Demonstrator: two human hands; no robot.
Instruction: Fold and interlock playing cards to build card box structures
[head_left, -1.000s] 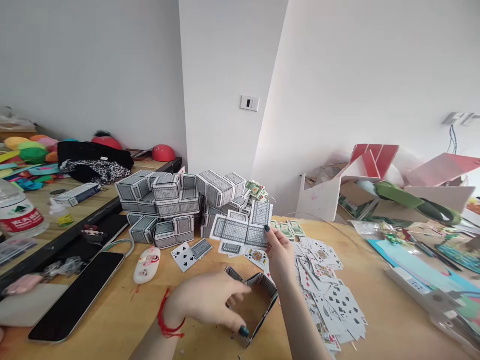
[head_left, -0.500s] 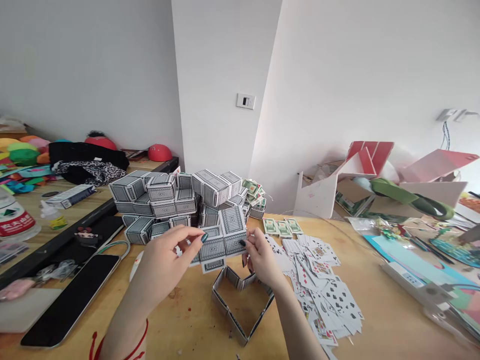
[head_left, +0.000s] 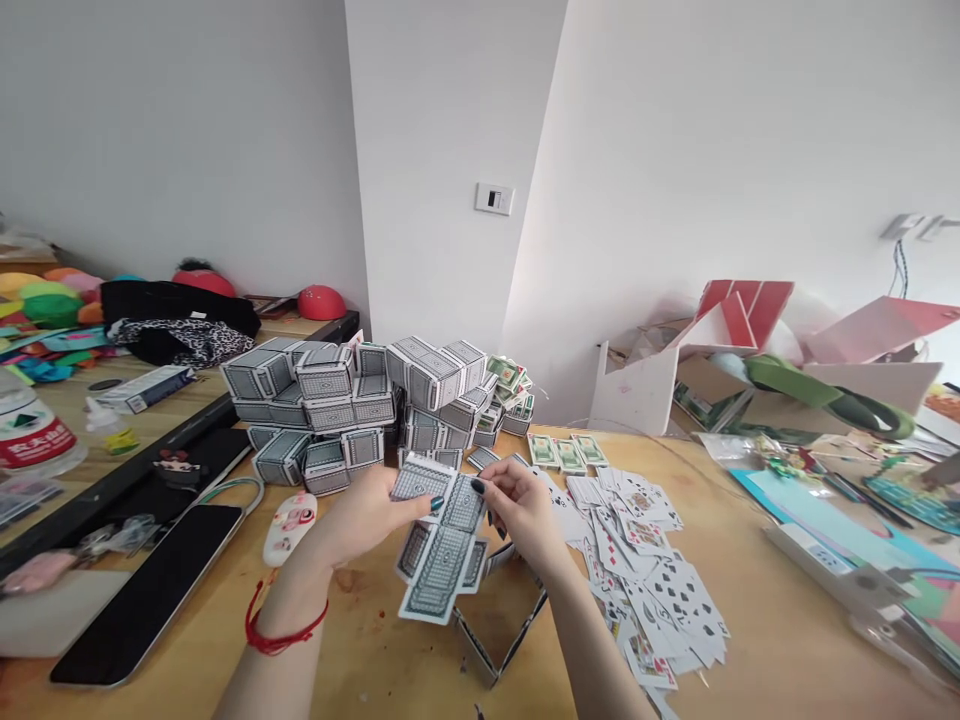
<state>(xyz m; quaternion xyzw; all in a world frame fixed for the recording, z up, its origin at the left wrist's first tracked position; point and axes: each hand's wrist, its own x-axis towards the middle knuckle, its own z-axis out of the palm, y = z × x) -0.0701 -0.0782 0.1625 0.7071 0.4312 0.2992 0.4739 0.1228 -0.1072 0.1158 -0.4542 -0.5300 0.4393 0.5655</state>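
Note:
My left hand [head_left: 367, 515] pinches a joined piece of folded playing cards [head_left: 442, 560], its thumb on the patterned backs. At the piece's upper right corner, my right hand [head_left: 521, 505] grips it between thumb and fingers. The piece hangs tilted, one long flap pointing down toward me. Partly hidden behind it, a heart-shaped ring of folded cards [head_left: 491, 665] stands on the wooden table. Behind my hands are stacked blocks of folded cards [head_left: 326, 375]. Loose playing cards [head_left: 652, 585] lie spread to the right of my right hand.
A white patterned mouse [head_left: 289, 530] and a black phone [head_left: 146, 595] lie left of my left arm. Green-backed cards [head_left: 570, 455] sit beyond the loose cards. A power strip [head_left: 821, 575] is at the right, with opened boxes [head_left: 637, 390] behind.
The card piece has turned and come down toward me, now covering part of the heart-shaped ring. My left hand has shifted right, uncovering the mouse. Both hands still hold the piece.

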